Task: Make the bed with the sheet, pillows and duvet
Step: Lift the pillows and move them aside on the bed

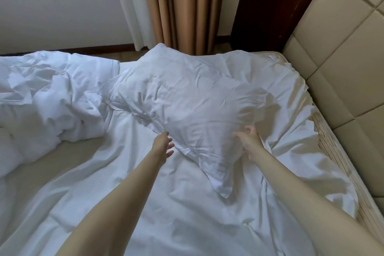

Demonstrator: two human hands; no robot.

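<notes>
From the head camera I see a plump white pillow [187, 97], its cotton case finely creased, lying askew on the wrinkled white sheet [145, 203]. My left hand [163, 145] reaches to its near edge, fingers spread and loose, gripping nothing. My right hand [250, 143] is likewise open beside the pillow's right side. The puffy duvet [47, 93] is bunched at left. A quilted beige headboard [340, 52] stands at right.
</notes>
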